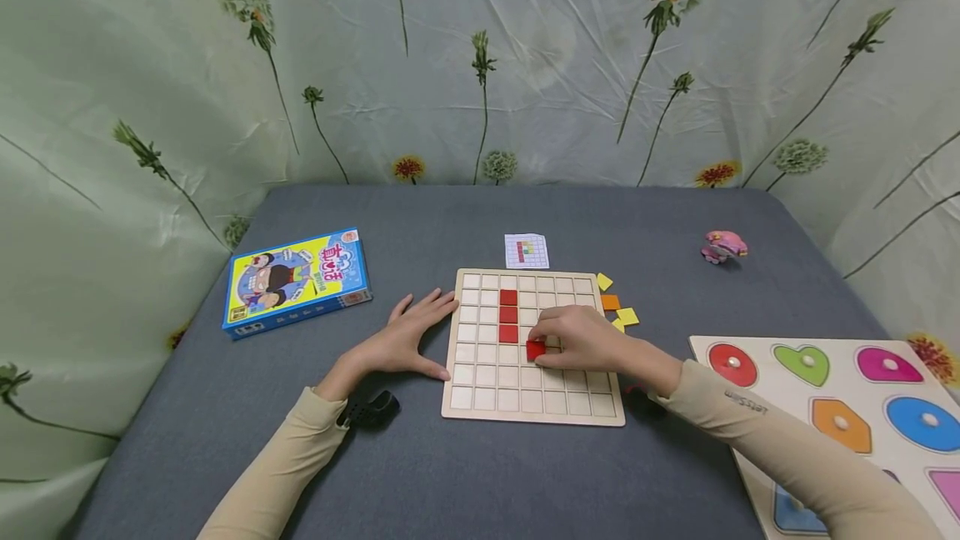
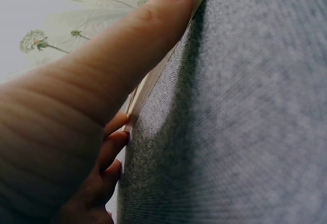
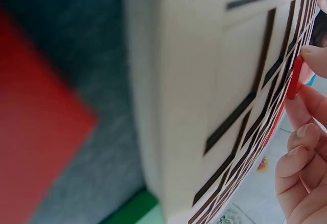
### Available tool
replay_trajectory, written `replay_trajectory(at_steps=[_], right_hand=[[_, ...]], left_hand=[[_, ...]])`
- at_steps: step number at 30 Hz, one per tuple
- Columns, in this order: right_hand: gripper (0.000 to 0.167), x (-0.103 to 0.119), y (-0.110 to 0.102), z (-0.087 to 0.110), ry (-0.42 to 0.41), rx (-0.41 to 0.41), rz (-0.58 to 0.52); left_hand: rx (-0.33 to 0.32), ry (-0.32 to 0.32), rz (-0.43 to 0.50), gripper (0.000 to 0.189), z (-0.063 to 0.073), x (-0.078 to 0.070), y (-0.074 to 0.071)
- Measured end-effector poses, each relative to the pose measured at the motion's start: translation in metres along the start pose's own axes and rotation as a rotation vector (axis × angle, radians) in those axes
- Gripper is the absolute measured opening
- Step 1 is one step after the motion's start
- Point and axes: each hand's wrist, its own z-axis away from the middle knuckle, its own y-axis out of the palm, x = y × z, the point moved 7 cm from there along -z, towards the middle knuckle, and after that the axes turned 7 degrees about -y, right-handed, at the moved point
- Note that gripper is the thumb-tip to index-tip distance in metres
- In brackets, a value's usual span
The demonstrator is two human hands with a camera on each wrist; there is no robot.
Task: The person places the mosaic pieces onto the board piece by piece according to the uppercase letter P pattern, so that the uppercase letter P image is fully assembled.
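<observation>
Right grip (image 1: 577, 338) pinches a red tile (image 1: 535, 350) between its fingertips (image 3: 314, 59), over the board (image 1: 508, 376).

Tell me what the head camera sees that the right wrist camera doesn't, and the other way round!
Only the head view shows the pink toy and the whole puzzle of colorful shapes.

Only the right wrist view shows a green piece beside the grid board.

Both show that board, the right hand pinching a red tile, and the flowery curtain.
</observation>
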Motion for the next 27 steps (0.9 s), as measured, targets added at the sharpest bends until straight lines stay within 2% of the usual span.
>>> replay_trajectory(at_steps=[15,20,27], right_hand=[[0.018,0.014,0.004,-0.018,-0.043,0.023,0.031],[0.018,0.015,0.008,-0.021,-0.034,0.053,0.032],[0.02,0.017,0.009,-0.025,-0.04,0.045,0.023]], left_hand=[[-0.011,0.014,0.002,0.103,0.0,0.0,-0.001],[-0.007,0.012,-0.011,0.103,0.0,0.0,-0.001],[-0.004,0.008,-0.012,0.103,-0.001,0.001,0.0]])
